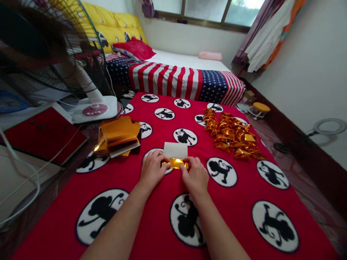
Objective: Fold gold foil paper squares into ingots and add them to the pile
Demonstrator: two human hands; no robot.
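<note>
A sheet of gold foil paper (175, 150) lies in the middle of the red cloth, its pale backing facing up and its near edge folded over to show a shiny gold strip. My left hand (154, 167) pinches the strip's left end between thumb and fingers. At the right end, my right hand (195, 174) grips the same fold with thumb and forefinger. Left of my hands sits a loose stack of gold foil sheets (120, 131). Several folded gold paper ingots (227, 131) are grouped in rows to the right.
The red cloth (238, 224) with monkey circles covers the table. A fan (94, 104) stands at the left beside a red-topped box (40, 126). Beyond the table is a bed (176, 79) with a striped cover. A yellow stool (260, 107) is on the floor at right.
</note>
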